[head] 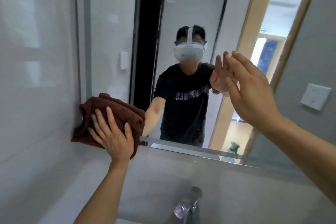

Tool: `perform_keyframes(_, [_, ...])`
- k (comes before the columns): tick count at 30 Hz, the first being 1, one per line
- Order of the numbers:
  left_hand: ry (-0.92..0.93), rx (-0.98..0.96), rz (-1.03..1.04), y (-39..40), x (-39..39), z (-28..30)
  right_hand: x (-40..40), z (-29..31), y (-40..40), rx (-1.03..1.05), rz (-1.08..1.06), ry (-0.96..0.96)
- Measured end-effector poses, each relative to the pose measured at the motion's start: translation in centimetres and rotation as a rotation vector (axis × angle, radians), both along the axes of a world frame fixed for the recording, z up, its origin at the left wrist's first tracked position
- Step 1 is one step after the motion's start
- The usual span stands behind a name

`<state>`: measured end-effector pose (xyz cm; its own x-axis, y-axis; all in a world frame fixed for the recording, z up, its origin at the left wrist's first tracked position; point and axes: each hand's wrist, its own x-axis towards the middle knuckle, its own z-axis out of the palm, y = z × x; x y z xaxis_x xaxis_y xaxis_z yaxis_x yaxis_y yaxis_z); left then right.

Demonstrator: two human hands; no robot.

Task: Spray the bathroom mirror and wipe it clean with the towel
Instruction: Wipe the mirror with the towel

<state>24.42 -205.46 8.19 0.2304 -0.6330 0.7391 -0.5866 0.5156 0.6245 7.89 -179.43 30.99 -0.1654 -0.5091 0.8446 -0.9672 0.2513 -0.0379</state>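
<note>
While left hand [111, 132] presses brown towel [109, 114] flat-fingered on mirror [190, 5] at its lower-left corner, right hand [252, 92] w/ fingers spread braces the glass further right: wiping step, next prob sweep rightward.

Chrome faucet [190, 205] on white sink [145, 205].

Nappy brown cloth towel [111, 112], glossy glass mirror [181, 5], shiny chrome faucet [190, 207], smooth glossy wall tiles [36, 60].

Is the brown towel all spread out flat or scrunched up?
Scrunched up: the dark brown cloth towel sits bunched in thick folds under the left hand, against the mirror.
</note>
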Motion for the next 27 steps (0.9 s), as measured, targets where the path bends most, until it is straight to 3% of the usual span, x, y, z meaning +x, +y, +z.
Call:
perform_keyframes(5, [0.042, 0.039, -0.026, 3.8, -4.4, -1.1, -1.5, -0.3, 1.6, 0.014, -0.028, -0.013])
perform_keyframes(10, [-0.077, -0.038, -0.098, 8.9, -9.3, -1.0, -2.5, -0.3, 2.6, 0.006, -0.027, -0.007])
perform_keyframes(17, [-0.608, -0.458, -0.444, 19.5, -18.5, 1.5, -3.8, 0.2, 4.9, -0.013, -0.058, -0.054])
perform_keyframes(20, [-0.803, -0.528, -0.634, 22.9, -22.0, 3.9, -4.7, 0.8, 6.8, -0.050, -0.100, -0.085])
perform_keyframes(22, [-0.915, -0.586, -0.653, 23.6, -23.1, 5.5, -5.4, 1.2, 7.8, -0.082, -0.120, -0.107])
perform_keyframes(24, [-0.929, -0.676, -0.644, 22.9, -23.1, 6.9, -5.9, 1.6, 8.1, -0.108, -0.133, -0.137])
perform_keyframes(27, [-0.797, -0.717, -0.688, 20.3, -20.6, 9.8, -5.5, 2.1, 7.4, -0.152, -0.133, -0.175])
